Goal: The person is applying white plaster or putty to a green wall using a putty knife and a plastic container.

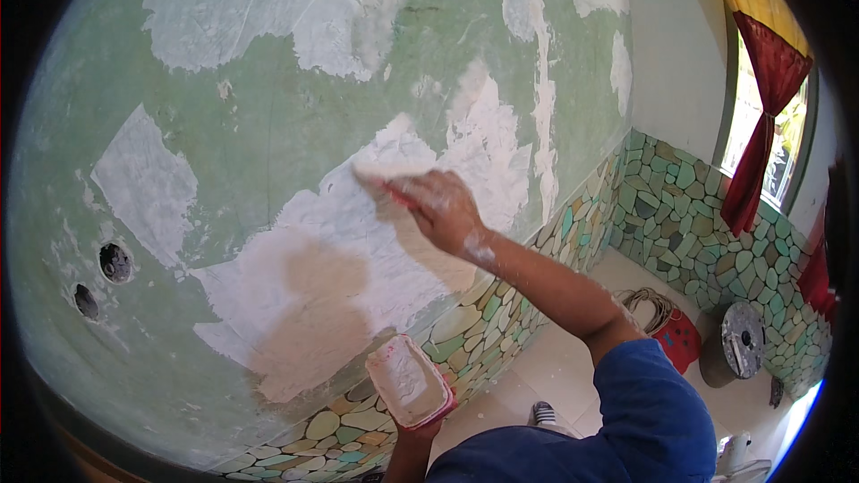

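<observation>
My right hand [441,207] grips a red-handled putty knife [386,177], its putty-caked blade pressed flat against the green wall [268,116] at the upper edge of a large fresh white patch [349,250]. Lower down, my left hand [419,432] holds up a pink-rimmed tray [408,380] smeared with white putty, close to the wall. My blue sleeve [649,411] covers the right upper arm. Most of the left hand is hidden under the tray.
Several white filler patches dot the wall, and two round holes [114,261] sit at the left. A pebble-pattern tile band [689,215] runs along the wall's base. On the floor lie a cable coil [649,304], a red item [677,337] and a spool [741,340]. A red curtain [761,125] hangs by the window.
</observation>
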The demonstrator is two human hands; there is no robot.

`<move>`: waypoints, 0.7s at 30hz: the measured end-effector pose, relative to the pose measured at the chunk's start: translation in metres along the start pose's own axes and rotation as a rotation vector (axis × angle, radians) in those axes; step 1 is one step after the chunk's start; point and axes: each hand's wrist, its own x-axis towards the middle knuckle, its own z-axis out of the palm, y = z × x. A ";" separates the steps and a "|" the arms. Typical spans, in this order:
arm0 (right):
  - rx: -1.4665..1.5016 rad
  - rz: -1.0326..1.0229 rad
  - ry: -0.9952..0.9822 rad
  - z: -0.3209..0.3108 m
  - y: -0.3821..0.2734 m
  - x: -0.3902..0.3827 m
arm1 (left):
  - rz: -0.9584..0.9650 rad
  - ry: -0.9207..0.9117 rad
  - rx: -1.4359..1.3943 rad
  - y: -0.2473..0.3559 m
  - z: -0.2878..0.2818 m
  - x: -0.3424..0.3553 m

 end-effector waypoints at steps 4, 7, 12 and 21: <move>0.212 0.049 -0.053 -0.018 0.001 -0.003 | 0.006 0.012 -0.018 -0.002 0.019 -0.003; 0.242 0.162 0.208 -0.038 0.043 0.025 | -0.040 0.051 -0.074 0.000 0.027 -0.008; 0.007 0.334 0.534 -0.088 0.166 0.077 | -0.006 -0.008 -0.062 -0.001 0.021 -0.011; -0.037 0.299 0.397 -0.030 0.135 0.033 | -0.089 -0.114 -0.091 0.004 0.026 -0.007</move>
